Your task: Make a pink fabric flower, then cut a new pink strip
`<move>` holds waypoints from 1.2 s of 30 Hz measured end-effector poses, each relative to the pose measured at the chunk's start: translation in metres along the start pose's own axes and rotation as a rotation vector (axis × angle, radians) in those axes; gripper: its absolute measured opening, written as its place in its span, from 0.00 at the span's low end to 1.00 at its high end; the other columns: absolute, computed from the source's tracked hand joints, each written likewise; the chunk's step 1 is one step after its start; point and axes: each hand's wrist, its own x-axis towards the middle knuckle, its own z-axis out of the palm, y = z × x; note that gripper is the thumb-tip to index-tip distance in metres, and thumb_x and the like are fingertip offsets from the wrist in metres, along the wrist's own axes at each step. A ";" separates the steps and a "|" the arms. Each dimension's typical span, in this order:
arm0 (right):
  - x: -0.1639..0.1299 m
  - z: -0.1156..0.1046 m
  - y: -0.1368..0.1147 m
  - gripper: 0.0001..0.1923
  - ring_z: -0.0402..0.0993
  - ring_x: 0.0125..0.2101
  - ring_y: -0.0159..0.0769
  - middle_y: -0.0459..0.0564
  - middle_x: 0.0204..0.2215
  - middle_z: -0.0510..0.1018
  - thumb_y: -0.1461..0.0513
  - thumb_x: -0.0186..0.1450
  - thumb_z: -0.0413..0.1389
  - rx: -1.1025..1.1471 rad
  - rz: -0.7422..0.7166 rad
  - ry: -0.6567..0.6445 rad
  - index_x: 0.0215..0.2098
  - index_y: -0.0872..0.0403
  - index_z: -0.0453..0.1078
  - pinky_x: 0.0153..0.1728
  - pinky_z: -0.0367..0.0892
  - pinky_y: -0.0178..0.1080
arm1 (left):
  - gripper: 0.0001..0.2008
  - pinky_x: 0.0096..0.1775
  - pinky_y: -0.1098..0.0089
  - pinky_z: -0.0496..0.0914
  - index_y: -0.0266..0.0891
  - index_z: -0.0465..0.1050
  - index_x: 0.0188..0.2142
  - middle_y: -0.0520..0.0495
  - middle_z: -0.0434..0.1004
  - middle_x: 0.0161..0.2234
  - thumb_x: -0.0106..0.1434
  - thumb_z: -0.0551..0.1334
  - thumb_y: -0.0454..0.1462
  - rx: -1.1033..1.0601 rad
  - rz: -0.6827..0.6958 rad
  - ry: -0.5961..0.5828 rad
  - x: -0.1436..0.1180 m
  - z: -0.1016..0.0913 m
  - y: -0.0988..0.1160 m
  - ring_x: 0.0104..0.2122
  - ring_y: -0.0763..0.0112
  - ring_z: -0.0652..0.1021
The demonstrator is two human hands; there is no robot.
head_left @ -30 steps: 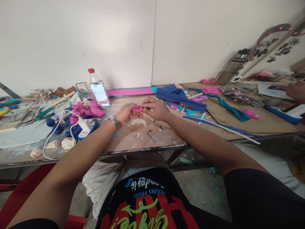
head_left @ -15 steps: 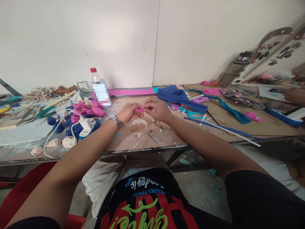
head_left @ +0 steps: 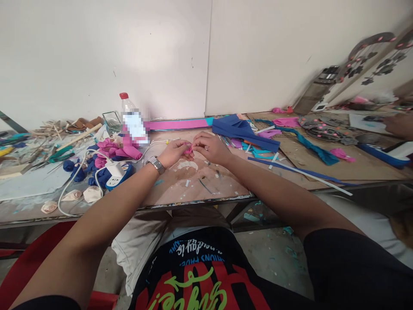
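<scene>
A small piece of crumpled pink paper or cloth (head_left: 188, 150) is pinched between my two hands over the middle of the table. My left hand (head_left: 174, 153), with a metal watch at the wrist, closes on it from the left. The fingertips of my right hand (head_left: 206, 147) press at its right side; most of the piece is hidden by fingers. Behind my right hand lie folded dark blue strips (head_left: 235, 129). A long pink strip (head_left: 177, 125) runs along the wall behind both hands.
At left are pink rolled pieces (head_left: 111, 148), cream rosettes (head_left: 92, 194), a blue-and-white power strip (head_left: 118, 178) with a white cable, and a red-capped bottle (head_left: 125, 103). A thin white strip (head_left: 312, 175) crosses the right side. Another person's hand (head_left: 398, 125) is at far right.
The fingers of my right hand have closed in against the pink piece, and less of it shows now. My left hand has hardly moved. The view has shifted slightly.
</scene>
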 end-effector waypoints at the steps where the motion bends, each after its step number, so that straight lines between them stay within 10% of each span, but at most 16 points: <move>1: 0.000 0.000 0.000 0.15 0.73 0.34 0.37 0.52 0.38 0.78 0.52 0.71 0.55 0.004 0.019 0.002 0.37 0.53 0.76 0.37 0.68 0.39 | 0.14 0.33 0.69 0.78 0.34 0.73 0.32 0.45 0.79 0.27 0.60 0.67 0.44 0.014 0.005 -0.009 0.000 0.000 0.000 0.27 0.70 0.80; 26: -0.001 0.008 0.005 0.14 0.76 0.29 0.34 0.49 0.29 0.83 0.51 0.60 0.67 0.266 0.308 0.152 0.33 0.54 0.82 0.32 0.70 0.37 | 0.10 0.34 0.69 0.78 0.33 0.74 0.34 0.48 0.78 0.27 0.55 0.68 0.37 0.010 0.036 0.000 0.000 -0.002 -0.001 0.26 0.72 0.80; 36: -0.001 0.015 0.013 0.19 0.76 0.30 0.34 0.48 0.30 0.82 0.48 0.58 0.68 0.548 0.428 0.220 0.33 0.55 0.78 0.36 0.76 0.39 | 0.25 0.41 0.64 0.80 0.38 0.70 0.46 0.52 0.76 0.35 0.52 0.76 0.41 0.008 0.282 0.085 0.002 0.000 -0.003 0.32 0.74 0.79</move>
